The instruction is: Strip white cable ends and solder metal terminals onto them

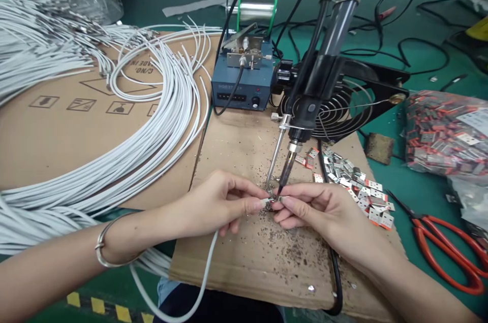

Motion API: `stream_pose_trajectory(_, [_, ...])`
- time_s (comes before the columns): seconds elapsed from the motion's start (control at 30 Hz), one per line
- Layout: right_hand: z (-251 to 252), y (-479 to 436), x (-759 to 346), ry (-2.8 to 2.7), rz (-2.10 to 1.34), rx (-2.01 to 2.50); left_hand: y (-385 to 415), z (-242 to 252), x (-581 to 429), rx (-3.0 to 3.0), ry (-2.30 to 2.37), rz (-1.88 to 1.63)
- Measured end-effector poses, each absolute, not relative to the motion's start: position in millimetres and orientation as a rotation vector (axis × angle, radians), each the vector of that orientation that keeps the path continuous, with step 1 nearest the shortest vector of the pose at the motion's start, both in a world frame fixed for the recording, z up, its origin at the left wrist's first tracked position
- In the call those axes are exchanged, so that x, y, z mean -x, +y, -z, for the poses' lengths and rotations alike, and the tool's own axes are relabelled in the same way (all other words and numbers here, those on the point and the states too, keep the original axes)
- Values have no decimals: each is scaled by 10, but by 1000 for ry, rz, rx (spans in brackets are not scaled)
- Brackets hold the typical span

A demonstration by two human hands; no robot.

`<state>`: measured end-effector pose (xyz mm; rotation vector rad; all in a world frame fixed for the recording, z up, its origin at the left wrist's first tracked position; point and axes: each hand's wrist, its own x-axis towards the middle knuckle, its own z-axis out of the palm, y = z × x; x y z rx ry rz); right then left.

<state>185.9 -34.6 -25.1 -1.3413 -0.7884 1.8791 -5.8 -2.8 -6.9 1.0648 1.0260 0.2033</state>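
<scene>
Between thumb and fingers, my left hand (224,201) pinches the end of a white cable (209,262), which loops down below the wrist. Facing it, my right hand (316,206) is closed on a small metal USB connector (282,199), mostly covered by the fingertips. Cable end and connector meet under the tip of a soldering iron (292,160), mounted pointing downward. A thin metal solder feed tube (276,153) ends beside that tip. Whether the tip touches the joint, I cannot tell.
Loose USB connectors (366,188) lie right of my hands, near red-handled scissors (450,247) and a bag of connectors (446,130). Behind stand a blue solder feeder (242,82), a solder spool (256,10) and a black fan (339,109). Bundled white cables (152,140) cover the left side.
</scene>
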Motion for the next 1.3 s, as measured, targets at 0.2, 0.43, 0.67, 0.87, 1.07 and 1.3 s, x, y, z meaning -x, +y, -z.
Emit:
stream_pose_trajectory(0.2, [234, -324, -1837, -784, -1889, 1352, -37, 78, 58, -1089, 1038, -205])
stream_pose_trajectory(0.43, [245, -347, -1850, -753, -1864, 1345, -43, 70, 62, -1085, 1044, -193])
stream_pose_trajectory(0.67, [225, -350, -1857, -826, -1860, 1329, -57, 79, 55, -1082, 1034, -205])
stream_pose_trajectory(0.87, [239, -352, -1865, -896, -1837, 1320, -45, 57, 48, -1052, 1020, -186])
stream_pose_trajectory(1.07, [244, -354, -1864, -908, -1824, 1313, -26, 42, 44, -1030, 987, -205])
stream_pose_trajectory(1.3, [263, -374, -1857, -935, -1794, 1295, -29, 22, 30, -1047, 1012, -211])
